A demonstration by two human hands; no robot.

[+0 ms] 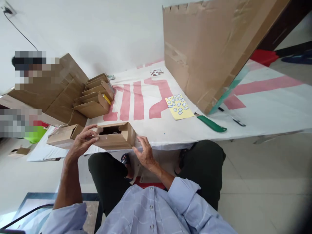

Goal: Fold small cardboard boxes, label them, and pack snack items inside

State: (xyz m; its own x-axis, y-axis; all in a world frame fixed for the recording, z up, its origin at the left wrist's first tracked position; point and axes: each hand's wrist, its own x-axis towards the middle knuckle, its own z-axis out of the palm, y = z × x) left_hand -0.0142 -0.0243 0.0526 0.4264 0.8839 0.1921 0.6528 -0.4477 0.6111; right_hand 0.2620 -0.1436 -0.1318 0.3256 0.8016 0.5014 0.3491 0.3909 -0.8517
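A small cardboard box [114, 141] lies at the table's front edge, its long opening facing up; something dark inside cannot be made out. My left hand [84, 139] grips the box's left end, thumb toward the front and fingers along the back. At the other end, my right hand [145, 152] has its fingers apart and the fingertips close against the box's right side. Left of this box, partly behind my left hand, is another cardboard box [60, 136], lying on its side.
Several open cardboard boxes [94, 109] stand in a row at the back left. A green-handled knife [211, 123], a yellow sticker sheet [180, 112] and a black-ended pen [239, 122] lie to the right. A large cardboard panel [200, 48] stands behind them. Another person is at far left.
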